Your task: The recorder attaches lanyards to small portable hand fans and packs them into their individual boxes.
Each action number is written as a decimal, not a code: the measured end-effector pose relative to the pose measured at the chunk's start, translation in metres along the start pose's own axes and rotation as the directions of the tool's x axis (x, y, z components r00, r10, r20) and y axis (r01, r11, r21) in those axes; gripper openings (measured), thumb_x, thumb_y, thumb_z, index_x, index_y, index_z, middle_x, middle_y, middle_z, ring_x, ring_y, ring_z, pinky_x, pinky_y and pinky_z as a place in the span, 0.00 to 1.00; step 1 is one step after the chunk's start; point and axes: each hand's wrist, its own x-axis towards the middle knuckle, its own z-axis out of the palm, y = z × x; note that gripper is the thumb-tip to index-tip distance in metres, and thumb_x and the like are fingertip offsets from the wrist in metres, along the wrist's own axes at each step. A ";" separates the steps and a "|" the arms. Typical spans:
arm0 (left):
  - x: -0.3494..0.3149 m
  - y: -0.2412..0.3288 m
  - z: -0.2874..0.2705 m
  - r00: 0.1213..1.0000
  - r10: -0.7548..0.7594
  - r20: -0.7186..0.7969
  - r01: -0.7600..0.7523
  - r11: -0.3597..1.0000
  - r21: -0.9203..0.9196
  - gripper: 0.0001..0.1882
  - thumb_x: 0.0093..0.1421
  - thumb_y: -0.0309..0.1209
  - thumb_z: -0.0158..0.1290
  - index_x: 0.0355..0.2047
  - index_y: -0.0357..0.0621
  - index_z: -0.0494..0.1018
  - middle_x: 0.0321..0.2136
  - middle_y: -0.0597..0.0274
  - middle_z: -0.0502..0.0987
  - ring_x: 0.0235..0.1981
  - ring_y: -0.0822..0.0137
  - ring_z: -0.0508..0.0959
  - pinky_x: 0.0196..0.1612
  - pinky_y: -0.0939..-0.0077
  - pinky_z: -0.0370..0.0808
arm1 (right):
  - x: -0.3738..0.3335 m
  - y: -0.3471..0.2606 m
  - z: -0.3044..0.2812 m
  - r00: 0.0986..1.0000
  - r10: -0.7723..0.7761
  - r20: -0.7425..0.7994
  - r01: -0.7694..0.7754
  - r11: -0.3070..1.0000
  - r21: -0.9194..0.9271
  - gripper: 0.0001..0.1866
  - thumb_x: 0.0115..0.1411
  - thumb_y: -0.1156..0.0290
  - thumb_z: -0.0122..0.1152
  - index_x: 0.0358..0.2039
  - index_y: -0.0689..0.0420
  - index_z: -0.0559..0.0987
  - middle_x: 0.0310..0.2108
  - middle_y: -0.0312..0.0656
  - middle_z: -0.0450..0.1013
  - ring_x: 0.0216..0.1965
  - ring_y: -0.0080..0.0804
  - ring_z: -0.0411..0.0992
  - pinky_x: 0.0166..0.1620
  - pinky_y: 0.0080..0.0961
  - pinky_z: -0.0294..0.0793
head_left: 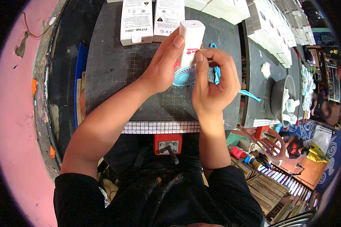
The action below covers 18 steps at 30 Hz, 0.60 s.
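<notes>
A white handheld fan with red print on its handle is held over the dark work table, its round light-blue grille toward me. My left hand is closed around the fan's left side, thumb along the handle. Thumb and forefinger of my right hand pinch together at the handle's right edge, beside the red print. Whatever sits between those fingertips is too small to make out. Just past the right hand lie blue straps, and another blue strap crosses the gap between tables.
Two white printed boxes lie at the table's far side, with more white boxes stacked behind. On the right-hand table are box stacks and a grey basin holding white fans. A red clamp-like fixture juts below the front edge.
</notes>
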 end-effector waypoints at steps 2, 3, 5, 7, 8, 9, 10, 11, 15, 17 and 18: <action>0.000 -0.001 0.000 1.000 0.016 -0.009 -0.016 1.000 -0.003 0.32 0.77 0.56 0.29 0.60 0.40 0.65 0.51 0.56 0.73 0.52 0.66 0.74 0.60 0.67 0.70 | -0.001 0.001 0.004 1.000 -0.022 0.002 0.022 1.000 -0.022 0.04 0.63 0.84 0.65 0.37 0.63 0.79 0.33 0.43 0.78 0.28 0.28 0.74 0.34 0.23 0.73; 0.000 -0.001 -0.001 1.000 0.016 -0.010 -0.016 1.000 -0.001 0.32 0.77 0.56 0.29 0.60 0.40 0.65 0.51 0.56 0.73 0.52 0.66 0.74 0.60 0.67 0.70 | -0.002 0.002 0.005 1.000 -0.022 0.002 0.022 1.000 -0.020 0.04 0.63 0.84 0.65 0.37 0.63 0.79 0.33 0.43 0.78 0.28 0.28 0.74 0.34 0.23 0.73; 0.001 -0.001 0.001 1.000 0.001 -0.029 0.000 1.000 0.024 0.32 0.77 0.56 0.29 0.60 0.40 0.65 0.51 0.56 0.73 0.52 0.67 0.74 0.60 0.67 0.69 | -0.002 0.004 0.006 0.999 -0.040 0.016 0.041 0.996 -0.075 0.03 0.65 0.83 0.62 0.37 0.62 0.77 0.33 0.43 0.76 0.27 0.29 0.71 0.31 0.24 0.70; 0.001 0.001 0.002 1.000 0.006 -0.025 -0.005 1.000 0.026 0.32 0.77 0.56 0.29 0.60 0.40 0.65 0.51 0.56 0.74 0.52 0.66 0.74 0.60 0.67 0.70 | -0.003 0.006 0.008 0.999 -0.042 0.014 0.043 0.996 -0.077 0.03 0.65 0.83 0.61 0.37 0.62 0.77 0.33 0.43 0.76 0.27 0.29 0.71 0.31 0.24 0.70; 0.001 0.001 0.002 1.000 0.011 -0.021 -0.011 1.000 0.029 0.32 0.77 0.56 0.29 0.60 0.40 0.65 0.51 0.56 0.74 0.52 0.66 0.74 0.59 0.67 0.70 | -0.003 0.006 0.009 0.999 -0.044 0.012 0.045 0.996 -0.077 0.02 0.66 0.82 0.60 0.37 0.62 0.77 0.33 0.43 0.75 0.27 0.30 0.71 0.31 0.24 0.69; 0.001 0.001 0.002 1.000 0.011 -0.022 -0.011 1.000 0.029 0.32 0.77 0.56 0.29 0.60 0.40 0.65 0.51 0.56 0.74 0.52 0.66 0.74 0.59 0.67 0.70 | -0.003 0.006 0.009 0.999 -0.044 0.013 0.045 0.996 -0.077 0.02 0.66 0.82 0.60 0.37 0.62 0.77 0.33 0.43 0.75 0.27 0.30 0.71 0.31 0.24 0.69; 0.001 0.000 0.003 0.999 0.029 -0.032 -0.027 0.999 0.033 0.32 0.77 0.55 0.29 0.60 0.40 0.65 0.51 0.56 0.74 0.52 0.66 0.74 0.59 0.67 0.70 | -0.004 0.006 0.009 0.999 -0.047 0.017 0.048 0.996 -0.076 0.02 0.66 0.82 0.60 0.37 0.63 0.77 0.34 0.43 0.76 0.28 0.30 0.71 0.32 0.24 0.70; 0.001 -0.001 0.003 0.998 0.046 -0.042 -0.044 0.998 0.038 0.32 0.77 0.55 0.29 0.60 0.40 0.65 0.50 0.57 0.74 0.51 0.66 0.74 0.58 0.68 0.71 | -0.004 0.005 0.010 0.999 -0.050 0.021 0.051 0.996 -0.075 0.02 0.66 0.82 0.59 0.37 0.63 0.77 0.34 0.44 0.76 0.29 0.30 0.71 0.32 0.24 0.70; 0.002 0.001 0.005 0.998 0.026 -0.057 -0.025 1.000 0.017 0.32 0.77 0.55 0.28 0.61 0.40 0.65 0.50 0.57 0.74 0.51 0.66 0.74 0.57 0.67 0.71 | -0.006 0.005 0.008 0.998 -0.054 0.031 0.056 0.996 -0.069 0.02 0.66 0.83 0.59 0.38 0.63 0.77 0.35 0.44 0.76 0.30 0.31 0.72 0.34 0.24 0.70; 0.002 0.003 0.003 0.998 0.048 -0.031 -0.047 0.998 0.051 0.32 0.78 0.55 0.28 0.61 0.40 0.65 0.50 0.56 0.74 0.51 0.66 0.75 0.57 0.67 0.71 | -0.008 0.002 0.010 1.000 -0.010 0.027 0.012 0.999 -0.044 0.07 0.60 0.84 0.63 0.37 0.62 0.77 0.35 0.48 0.76 0.34 0.44 0.75 0.39 0.34 0.76; 0.001 0.003 0.003 0.998 0.049 -0.032 -0.047 0.997 0.053 0.32 0.78 0.55 0.28 0.61 0.40 0.65 0.50 0.56 0.74 0.51 0.66 0.75 0.57 0.67 0.71 | -0.008 0.001 0.010 1.000 -0.011 0.027 0.012 0.999 -0.042 0.07 0.60 0.84 0.63 0.37 0.62 0.77 0.35 0.48 0.76 0.34 0.44 0.75 0.39 0.34 0.76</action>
